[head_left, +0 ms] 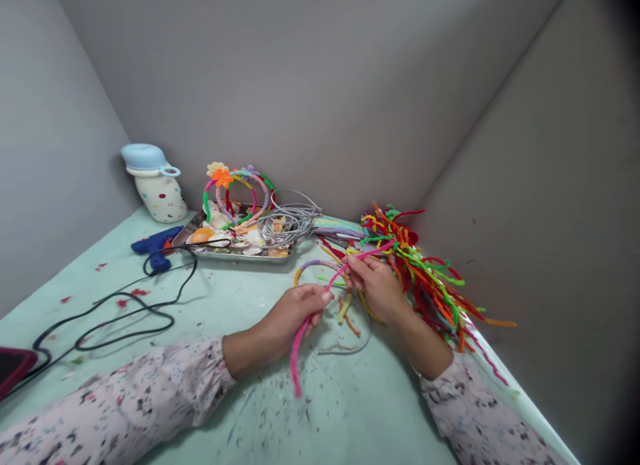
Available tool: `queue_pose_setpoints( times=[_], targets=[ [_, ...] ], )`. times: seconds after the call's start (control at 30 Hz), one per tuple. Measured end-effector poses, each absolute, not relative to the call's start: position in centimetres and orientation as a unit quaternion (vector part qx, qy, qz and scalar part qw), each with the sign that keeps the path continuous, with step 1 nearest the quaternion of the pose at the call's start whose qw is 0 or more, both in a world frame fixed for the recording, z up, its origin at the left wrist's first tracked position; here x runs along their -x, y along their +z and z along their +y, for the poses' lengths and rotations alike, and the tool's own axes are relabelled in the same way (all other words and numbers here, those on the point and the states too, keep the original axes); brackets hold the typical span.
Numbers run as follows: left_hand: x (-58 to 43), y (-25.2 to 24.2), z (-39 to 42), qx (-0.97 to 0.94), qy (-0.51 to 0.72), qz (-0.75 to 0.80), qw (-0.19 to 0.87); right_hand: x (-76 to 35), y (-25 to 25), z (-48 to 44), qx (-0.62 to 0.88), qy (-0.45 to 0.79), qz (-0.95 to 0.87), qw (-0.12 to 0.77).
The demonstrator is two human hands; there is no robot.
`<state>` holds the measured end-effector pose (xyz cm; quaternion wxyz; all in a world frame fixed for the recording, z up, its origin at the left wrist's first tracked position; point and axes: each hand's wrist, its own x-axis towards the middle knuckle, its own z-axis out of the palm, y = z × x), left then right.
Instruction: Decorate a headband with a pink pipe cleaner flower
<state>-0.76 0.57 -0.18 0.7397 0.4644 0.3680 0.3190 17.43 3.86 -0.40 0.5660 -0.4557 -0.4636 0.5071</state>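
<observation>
A bright pink pipe cleaner (296, 365) runs between my two hands over the middle of the table. My left hand (293, 315) pinches it partway along, and one end hangs down below the fingers. Farther along its length, my right hand (377, 285) grips it between thumb and fingertips, with the other end reaching toward the colourful pile. Beneath and behind the hands lies a partly wrapped ring (313, 264) in purple and orange. A loop of grey wire (345, 352) rests on the table under my right hand, partly hidden by it.
At the right is a heap of pipe cleaners (435, 282). A metal tray (235, 255) at the back holds wrapped hoops (240, 178) and coiled grey wire (290, 222). On the left are a blue glue gun (157, 246), its black cord (135, 298) and a white bottle (160, 192).
</observation>
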Motion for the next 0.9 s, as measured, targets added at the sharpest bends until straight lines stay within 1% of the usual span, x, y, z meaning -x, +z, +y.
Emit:
queue_pose_setpoints(
  times=[0.2, 0.3, 0.4, 0.53, 0.63, 0.73, 0.83, 0.9],
  targets=[
    [0.7, -0.1, 0.1, -0.503, 0.275, 0.371, 0.731, -19.2, 0.4, 4.9, 0.444, 0.483, -0.416, 0.629],
    [0.7, 0.3, -0.1, -0.531, 0.255, 0.387, 0.709, -19.5, 0.7, 5.0, 0.434, 0.487, -0.391, 0.649],
    [0.8, 1.0, -0.5, -0.565, 0.254, 0.392, 0.68, -19.3, 0.8, 5.0, 0.422, 0.53, -0.332, 0.656],
    [0.8, 1.3, -0.7, -0.573, 0.259, 0.383, 0.677, -19.1, 0.7, 5.2, 0.408, 0.579, -0.262, 0.656],
    [0.6, 1.0, -0.6, -0.547, 0.269, 0.376, 0.698, -19.5, 0.7, 5.4, 0.405, 0.576, -0.278, 0.653],
    [0.6, 0.5, -0.3, -0.536, 0.266, 0.358, 0.717, -20.2, 1.2, 5.6, 0.407, 0.549, -0.287, 0.671],
    [0.5, 0.2, -0.5, -0.554, 0.252, 0.34, 0.717, -20.8, 1.6, 5.7, 0.418, 0.528, -0.272, 0.688],
    [0.6, 0.3, -0.8, -0.572, 0.246, 0.329, 0.71, -20.9, 1.7, 5.7, 0.424, 0.534, -0.257, 0.684]
  ],
)
